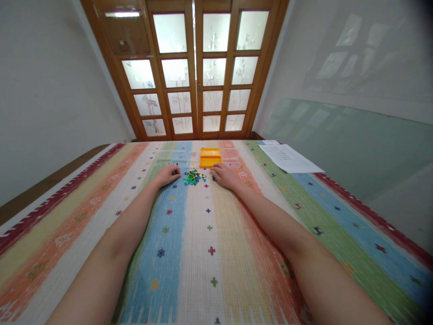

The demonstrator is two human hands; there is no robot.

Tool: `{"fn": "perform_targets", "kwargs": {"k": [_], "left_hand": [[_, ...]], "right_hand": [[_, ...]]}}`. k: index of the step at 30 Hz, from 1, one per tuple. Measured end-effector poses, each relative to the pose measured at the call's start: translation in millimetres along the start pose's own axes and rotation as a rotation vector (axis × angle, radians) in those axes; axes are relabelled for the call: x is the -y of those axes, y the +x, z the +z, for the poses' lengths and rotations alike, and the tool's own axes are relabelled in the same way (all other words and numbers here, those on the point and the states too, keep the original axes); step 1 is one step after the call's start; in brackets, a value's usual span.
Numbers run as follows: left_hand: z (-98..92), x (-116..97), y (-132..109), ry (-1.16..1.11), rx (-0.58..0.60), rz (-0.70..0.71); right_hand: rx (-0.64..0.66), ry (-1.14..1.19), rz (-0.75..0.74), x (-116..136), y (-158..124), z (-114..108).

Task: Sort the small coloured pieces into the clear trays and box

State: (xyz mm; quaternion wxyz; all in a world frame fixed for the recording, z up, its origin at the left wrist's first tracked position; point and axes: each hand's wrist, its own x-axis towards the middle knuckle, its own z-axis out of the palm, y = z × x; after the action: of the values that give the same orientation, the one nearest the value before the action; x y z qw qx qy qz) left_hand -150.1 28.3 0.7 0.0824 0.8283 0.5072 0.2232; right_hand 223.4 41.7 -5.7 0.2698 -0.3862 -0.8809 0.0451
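A pile of small green, blue, yellow and dark pieces (pixel 193 178) lies on the striped cloth between my hands. At its left, my left hand (pixel 167 175) has its fingers curled together, with something dark and tiny at the fingertips that I cannot make out. My right hand (pixel 223 175) rests on the right of the pile, fingers bent down to the cloth, with a few small blue pieces beside the fingertips; what it grips, if anything, is hidden. Just beyond the hands stands an open orange box (pixel 210 161) with compartments.
Clear plastic trays stand left (pixel 172 159) and right (pixel 231 162) of the orange box. White printed sheets (pixel 287 158) lie at the back right of the striped tablecloth (pixel 199 271). Past the table are wooden glass-paned doors (pixel 199 72).
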Motion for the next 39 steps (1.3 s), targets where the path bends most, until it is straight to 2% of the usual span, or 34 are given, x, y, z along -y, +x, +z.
{"fn": "perform_targets", "kwargs": {"k": [10, 15, 20, 24, 27, 31, 35, 39], "left_hand": [[-2.9, -13.4, -2.0, -0.075, 0.023, -0.041], [1.2, -12.1, -2.8, -0.122, -0.004, -0.052], [6.9, 2.3, -3.9, -0.220, -0.148, -0.139], [6.2, 14.8, -2.4, -0.296, -0.374, -0.210], [3.0, 21.8, -0.9, -0.388, -0.541, -0.330], [-0.8, 30.4, -0.8, -0.500, -0.701, -0.507], [-1.8, 37.3, -3.1, -0.619, -0.785, -0.601], [-2.3, 37.8, -4.4, -0.674, -0.780, -0.628]], "right_hand": [[0.003, 0.017, 0.005, 3.6, -0.7, -3.0], [0.002, 0.002, -0.001, 1.4, 0.1, -1.2], [0.010, -0.011, 0.009, 0.6, 0.1, -0.8], [0.002, -0.011, 0.000, 1.4, -0.5, -1.7], [0.004, -0.007, 0.000, 1.3, -0.5, -1.6], [0.009, 0.001, 0.000, 2.3, -0.3, -2.3], [0.018, 0.007, 0.014, 4.3, -0.8, -4.4], [0.011, 0.004, 0.006, 4.5, -1.1, -4.9]]}}
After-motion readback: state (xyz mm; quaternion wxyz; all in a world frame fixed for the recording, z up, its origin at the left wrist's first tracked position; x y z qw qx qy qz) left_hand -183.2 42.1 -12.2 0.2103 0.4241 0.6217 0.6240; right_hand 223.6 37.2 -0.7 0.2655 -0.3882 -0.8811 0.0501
